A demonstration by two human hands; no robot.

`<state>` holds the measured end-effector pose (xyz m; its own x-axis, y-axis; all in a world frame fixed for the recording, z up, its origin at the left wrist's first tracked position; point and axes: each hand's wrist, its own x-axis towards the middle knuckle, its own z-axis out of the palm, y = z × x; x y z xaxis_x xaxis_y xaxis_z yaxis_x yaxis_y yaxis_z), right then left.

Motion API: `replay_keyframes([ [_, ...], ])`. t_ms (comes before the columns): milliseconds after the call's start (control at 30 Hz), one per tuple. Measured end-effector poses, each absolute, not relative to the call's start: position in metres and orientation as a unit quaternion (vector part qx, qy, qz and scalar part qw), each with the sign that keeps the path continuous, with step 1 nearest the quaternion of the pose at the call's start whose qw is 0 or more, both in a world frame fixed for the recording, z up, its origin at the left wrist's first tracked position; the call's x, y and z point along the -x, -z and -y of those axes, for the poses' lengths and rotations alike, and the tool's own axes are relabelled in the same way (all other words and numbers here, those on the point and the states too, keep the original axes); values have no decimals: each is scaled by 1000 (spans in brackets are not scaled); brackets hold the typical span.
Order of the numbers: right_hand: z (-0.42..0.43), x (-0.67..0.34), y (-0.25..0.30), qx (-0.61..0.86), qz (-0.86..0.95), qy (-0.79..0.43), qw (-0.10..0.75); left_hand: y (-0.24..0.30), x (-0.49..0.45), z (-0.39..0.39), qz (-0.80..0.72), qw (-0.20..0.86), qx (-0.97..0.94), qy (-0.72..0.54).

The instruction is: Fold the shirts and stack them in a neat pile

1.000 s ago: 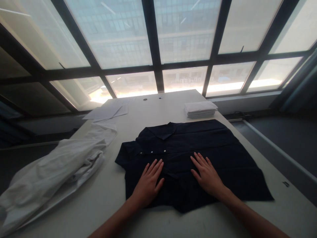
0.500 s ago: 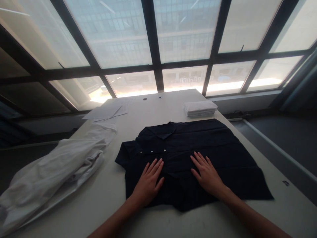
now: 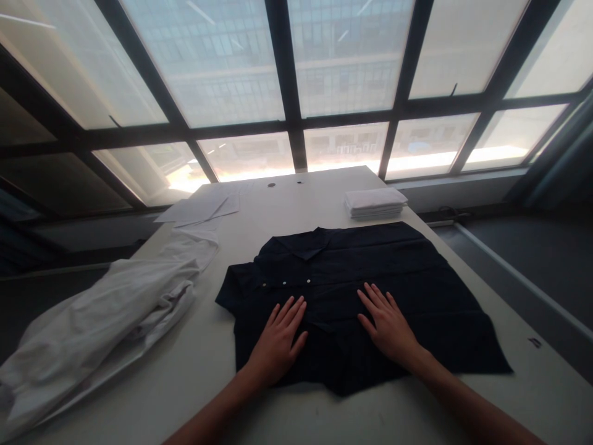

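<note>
A dark navy shirt [image 3: 393,266] lies spread flat on the white table, its collar toward the left and a few pale buttons showing near it. My left hand [image 3: 280,340] rests palm down on the shirt's near left part, fingers stretched out. Further right, my right hand [image 3: 384,321] also lies flat on the cloth with its fingers slightly spread. Neither hand grips the fabric. The cloth directly under both palms is hidden.
Crumpled white garments [image 3: 102,327] lie along the table's left side. Behind them are loose paper sheets [image 3: 199,209]. A folded white stack [image 3: 375,204] sits beyond the shirt, on the white table [image 3: 287,207]. A small dark tag [image 3: 534,342] lies near the right edge.
</note>
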<state>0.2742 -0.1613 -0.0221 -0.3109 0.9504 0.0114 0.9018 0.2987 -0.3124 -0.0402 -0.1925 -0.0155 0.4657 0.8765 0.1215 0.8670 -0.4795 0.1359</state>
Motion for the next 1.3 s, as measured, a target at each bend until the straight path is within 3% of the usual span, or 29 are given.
replay_keyframes([
  [1300, 164, -282, 25, 555, 819, -105, 102, 8, 38, 194, -519, 50, -850, -75],
])
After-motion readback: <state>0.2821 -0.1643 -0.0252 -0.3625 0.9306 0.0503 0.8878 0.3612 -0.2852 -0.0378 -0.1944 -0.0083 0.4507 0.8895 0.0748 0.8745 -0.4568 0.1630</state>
